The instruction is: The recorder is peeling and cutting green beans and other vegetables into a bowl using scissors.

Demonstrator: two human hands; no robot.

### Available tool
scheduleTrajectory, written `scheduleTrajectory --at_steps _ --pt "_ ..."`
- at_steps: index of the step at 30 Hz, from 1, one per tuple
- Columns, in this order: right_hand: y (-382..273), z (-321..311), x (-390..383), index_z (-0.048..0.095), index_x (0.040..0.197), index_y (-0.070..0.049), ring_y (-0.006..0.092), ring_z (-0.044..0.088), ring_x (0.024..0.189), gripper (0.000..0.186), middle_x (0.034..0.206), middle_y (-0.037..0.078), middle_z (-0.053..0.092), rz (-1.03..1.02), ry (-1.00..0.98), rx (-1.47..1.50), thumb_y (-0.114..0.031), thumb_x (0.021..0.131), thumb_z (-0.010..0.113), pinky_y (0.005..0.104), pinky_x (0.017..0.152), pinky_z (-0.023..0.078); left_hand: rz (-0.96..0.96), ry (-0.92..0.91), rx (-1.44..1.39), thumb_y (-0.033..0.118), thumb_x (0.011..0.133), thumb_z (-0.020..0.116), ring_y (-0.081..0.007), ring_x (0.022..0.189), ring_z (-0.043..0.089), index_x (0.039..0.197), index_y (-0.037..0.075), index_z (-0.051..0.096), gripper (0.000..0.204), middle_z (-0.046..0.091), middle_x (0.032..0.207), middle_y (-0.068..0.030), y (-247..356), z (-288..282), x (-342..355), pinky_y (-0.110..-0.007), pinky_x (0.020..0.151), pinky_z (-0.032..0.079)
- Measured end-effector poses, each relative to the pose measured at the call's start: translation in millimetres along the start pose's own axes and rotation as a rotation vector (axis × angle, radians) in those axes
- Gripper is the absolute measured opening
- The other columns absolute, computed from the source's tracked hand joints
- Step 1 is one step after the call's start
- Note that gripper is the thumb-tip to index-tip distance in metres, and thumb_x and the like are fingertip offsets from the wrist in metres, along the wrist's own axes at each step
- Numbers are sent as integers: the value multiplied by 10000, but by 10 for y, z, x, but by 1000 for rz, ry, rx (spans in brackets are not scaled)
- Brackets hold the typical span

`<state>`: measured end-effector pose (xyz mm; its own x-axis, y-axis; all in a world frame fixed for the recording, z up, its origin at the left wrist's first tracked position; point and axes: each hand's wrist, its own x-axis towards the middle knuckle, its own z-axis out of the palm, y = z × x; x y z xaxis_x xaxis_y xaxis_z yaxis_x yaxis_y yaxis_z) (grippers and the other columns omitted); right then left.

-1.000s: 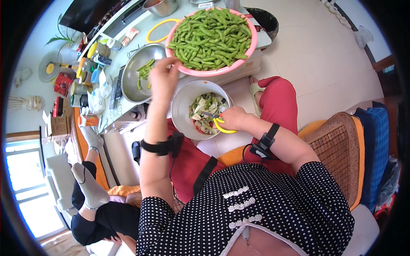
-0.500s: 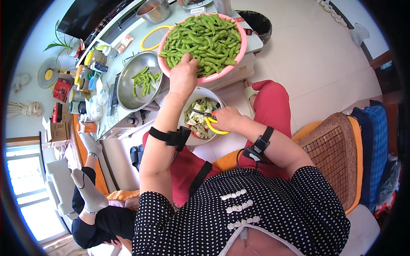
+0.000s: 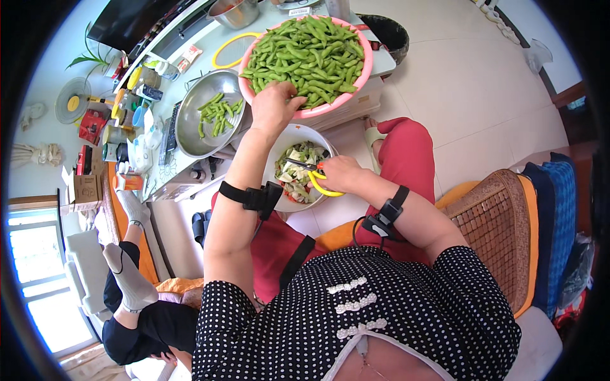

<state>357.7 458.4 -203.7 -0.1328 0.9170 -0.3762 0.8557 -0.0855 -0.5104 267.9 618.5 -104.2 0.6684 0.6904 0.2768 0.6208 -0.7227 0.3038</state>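
A pink basin (image 3: 367,63) heaped with green edamame pods (image 3: 305,54) stands at the table's near edge. My left hand (image 3: 273,106) is at its near left rim, fingertips on the pods and thumb apart from the fingers; I see no pod between them. My right hand (image 3: 342,174) grips yellow-handled scissors (image 3: 321,184), their dark blades over a white bucket (image 3: 272,159) below the basin. Pale and green scraps (image 3: 297,170) lie in the bucket. Left of the basin, a steel bowl (image 3: 190,140) holds several pods.
A yellow-rimmed sieve (image 3: 234,52) and a steel pot (image 3: 235,13) sit behind the bowl. Jars and bottles (image 3: 136,108) crowd the table's left side. A black bin (image 3: 387,38) stands right of the table. Another person's socked foot (image 3: 130,279) is at lower left.
My left hand has shifted slightly, its thumb now spreading from the fingers at the basin's rim. My right hand and the scissors have moved slightly right. The view has shifted a little.
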Motion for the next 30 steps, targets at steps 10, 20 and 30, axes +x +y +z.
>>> scheduleTrajectory --at_steps 10,20,30 --pt "-29 -24 -6 666 846 4 338 627 877 632 860 195 650 10 -32 -32 -611 768 540 408 789 485 -2 35 -64 167 673 700 -291 761 608 820 64 602 205 624 794 -109 32 137 20 -392 671 470" --pt "-46 -66 -32 665 883 -16 333 623 895 625 881 188 650 3 -22 -28 -616 772 530 407 797 483 58 129 -177 133 713 674 -260 730 610 925 95 632 220 611 832 -80 -54 65 -59 -359 676 475" --pt "-171 -136 -8 647 973 -8 343 617 912 674 928 224 638 59 -56 110 -637 807 469 408 809 471 -326 161 -908 131 843 618 -76 612 513 979 15 595 181 589 802 -9 -167 -202 -276 -228 523 447"
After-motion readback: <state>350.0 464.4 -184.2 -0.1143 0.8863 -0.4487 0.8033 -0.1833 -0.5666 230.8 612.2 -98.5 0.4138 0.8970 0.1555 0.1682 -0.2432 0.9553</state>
